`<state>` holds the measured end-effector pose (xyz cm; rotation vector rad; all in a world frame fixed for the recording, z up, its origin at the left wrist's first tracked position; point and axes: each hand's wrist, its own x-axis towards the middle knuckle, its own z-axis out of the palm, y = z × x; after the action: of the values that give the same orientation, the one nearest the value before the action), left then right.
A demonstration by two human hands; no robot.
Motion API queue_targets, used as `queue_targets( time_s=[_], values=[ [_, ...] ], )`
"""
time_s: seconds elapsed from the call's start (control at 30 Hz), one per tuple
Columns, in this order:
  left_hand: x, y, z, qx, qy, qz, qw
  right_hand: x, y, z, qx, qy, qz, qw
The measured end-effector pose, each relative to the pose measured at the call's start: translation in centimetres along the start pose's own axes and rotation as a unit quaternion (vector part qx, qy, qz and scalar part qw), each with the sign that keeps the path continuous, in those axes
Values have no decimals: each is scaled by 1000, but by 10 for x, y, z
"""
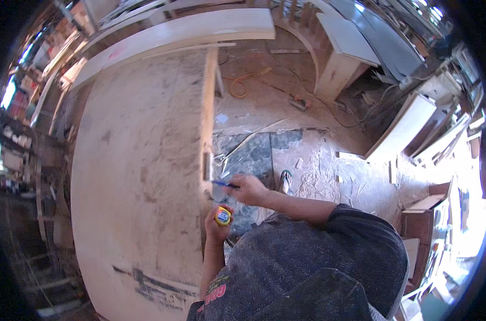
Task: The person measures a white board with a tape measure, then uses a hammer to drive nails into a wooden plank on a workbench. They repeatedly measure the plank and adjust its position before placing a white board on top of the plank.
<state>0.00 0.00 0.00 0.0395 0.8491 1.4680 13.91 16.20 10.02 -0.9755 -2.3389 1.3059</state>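
Note:
My left hand point(216, 226) is closed around a yellow tape measure point(223, 216) with a round label, just beside the right edge of a large wooden worktable point(141, 160). Slightly farther off, my right hand point(247, 190) grips a slim blue pen or pencil point(224, 184). Its tip points left, toward a narrow wooden strip point(207, 117) that runs along the table's edge. Whether the tip touches the wood I cannot tell. No tape blade can be made out between the hands.
A long pale board point(184, 29) lies across the table's far end. An orange cord point(236, 85) and a pale hose or cable point(248, 140) lie on the floor. At the far right stands a wooden box-like piece point(343, 51). More boards point(403, 127) lean at right.

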Motion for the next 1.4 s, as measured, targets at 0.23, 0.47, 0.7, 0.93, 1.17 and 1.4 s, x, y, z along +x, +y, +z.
queue_targets(
  time_s=[0.23,0.47,0.7,0.93,1.17,1.4],
  values=[
    [143,-59,135,558,-38,8,829,-7,151,-136,23,-29,173,984],
    [264,-123,305,713,-151,122,674,-11,242,-261,96,20,220,970],
    [378,-134,404,732,-265,166,605,9,319,-357,270,121,271,916],
    [518,-129,493,779,-257,81,566,16,377,-503,436,467,328,696],
    [668,-114,588,827,-284,156,459,-34,438,-654,338,751,257,506],
    [739,-143,697,890,-189,49,412,-27,519,-778,291,704,336,554]
  ],
)
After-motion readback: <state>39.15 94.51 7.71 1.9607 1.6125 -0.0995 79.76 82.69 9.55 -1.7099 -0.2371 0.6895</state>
